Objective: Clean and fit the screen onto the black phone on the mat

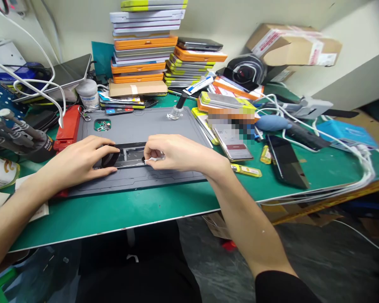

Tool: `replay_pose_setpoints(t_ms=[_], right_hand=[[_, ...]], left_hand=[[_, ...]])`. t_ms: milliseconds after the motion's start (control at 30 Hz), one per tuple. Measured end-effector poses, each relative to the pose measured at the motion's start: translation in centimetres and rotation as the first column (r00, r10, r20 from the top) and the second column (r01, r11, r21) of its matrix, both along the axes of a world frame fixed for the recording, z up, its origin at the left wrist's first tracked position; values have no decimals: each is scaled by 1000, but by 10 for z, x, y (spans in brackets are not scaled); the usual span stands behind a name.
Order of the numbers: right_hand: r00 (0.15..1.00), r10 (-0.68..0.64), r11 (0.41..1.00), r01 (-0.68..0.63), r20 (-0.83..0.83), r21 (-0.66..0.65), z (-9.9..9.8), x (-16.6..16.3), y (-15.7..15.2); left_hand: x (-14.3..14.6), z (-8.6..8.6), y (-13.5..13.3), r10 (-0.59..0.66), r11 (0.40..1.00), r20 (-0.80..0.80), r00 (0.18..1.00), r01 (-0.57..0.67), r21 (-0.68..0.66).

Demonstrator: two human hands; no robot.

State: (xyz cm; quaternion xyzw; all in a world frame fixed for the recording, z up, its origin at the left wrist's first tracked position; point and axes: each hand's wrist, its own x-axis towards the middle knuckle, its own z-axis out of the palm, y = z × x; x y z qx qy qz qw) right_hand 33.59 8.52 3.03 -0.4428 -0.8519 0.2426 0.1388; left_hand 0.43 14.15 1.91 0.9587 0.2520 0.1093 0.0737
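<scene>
An opened phone body (130,155) lies lengthwise on a grey work mat (151,124). My left hand (82,162) grips the phone's left end, thumb on top and fingers curled under its near edge. My right hand (173,152) is closed in a pinch on a small white piece (154,159) at the phone's right end. A small green circuit part (102,125) sits on the mat behind my left hand.
Stacked phone-case boxes (145,46) rise at the back. A screwdriver holder (28,141) and red tool (68,126) stand left. Phones (233,143), a dark phone (287,162), yellow items (246,170), white cables (350,147) and a glue bottle (177,110) lie right.
</scene>
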Motion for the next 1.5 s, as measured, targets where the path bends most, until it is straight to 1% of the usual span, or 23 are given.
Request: replay_pose_setpoints(t_ms=[67,133,167,233,300,367,433,500,567,667,733,800,933,1000,1067,1133,1200,1233,1267,1333,1367,1467,1500], right_hand=[[1000,3,1000,-3,1,-4,-1,-2,0],[1000,16,1000,-16,-9,13,-2,-7,0],[1000,24,999,-24,-16,29,-3,-10,-1],[999,36,997,-35,-22,66,-4,-16,-2],[999,39,995,-38,-16,88,-7,-17,-4],[999,33,995,-33,-3,90,-9,-15,-6],[1000,21,996,-22,13,83,-10,-14,-5],[999,24,996,-26,25,84,-11,-20,-4],[998,46,992,-50,37,115,-11,-37,-1],[992,91,977,-106,91,185,-9,-69,5],[986,109,970,-134,130,201,-8,-84,7],[984,101,970,-131,146,206,-8,-87,5],[990,31,979,-58,140,196,-7,-72,-2],[988,10,982,-39,154,187,-6,-73,-4],[983,14,980,-50,184,194,-5,-86,-3],[975,40,974,-87,216,212,-4,-108,1],[970,56,962,-116,237,248,-4,-126,6],[971,61,956,-124,232,266,-5,-130,8],[975,58,951,-119,214,286,-6,-130,10],[990,41,949,-80,132,306,-12,-113,12],[997,10,950,-31,72,312,-16,-98,12],[990,5,978,24,-140,208,-29,-41,10],[979,-35,976,77,-201,204,-33,-23,7]], left_hand=[[1,2,0,17,999,3,1000,-17,-30],[3,6,-2,58,992,13,998,-56,-116],[4,8,-3,99,980,31,995,-92,-176],[5,13,-7,222,936,113,969,-179,-302],[5,17,-9,357,885,242,902,-244,-396],[5,18,-10,453,847,362,814,-267,-460],[4,18,-9,525,804,419,741,-270,-530],[3,17,-7,575,763,420,702,-277,-584],[2,16,-6,592,748,400,700,-292,-596],[2,16,-6,584,756,389,713,-303,-580],[2,15,-6,577,759,390,718,-297,-579],[2,14,-6,570,762,396,720,-281,-584],[3,10,-3,540,766,403,739,-232,-600],[4,10,-1,537,759,392,747,-225,-611],[4,10,1,547,750,384,744,-230,-621],[3,11,2,555,747,378,741,-244,-618],[3,13,2,560,751,367,743,-268,-603],[3,13,2,565,751,360,742,-282,-597],[3,14,2,571,750,355,740,-295,-592],[3,14,1,579,747,348,738,-308,-589],[3,14,1,579,746,346,738,-308,-590],[2,12,1,579,744,337,742,-311,-591],[1,11,1,576,750,325,751,-326,-575]])
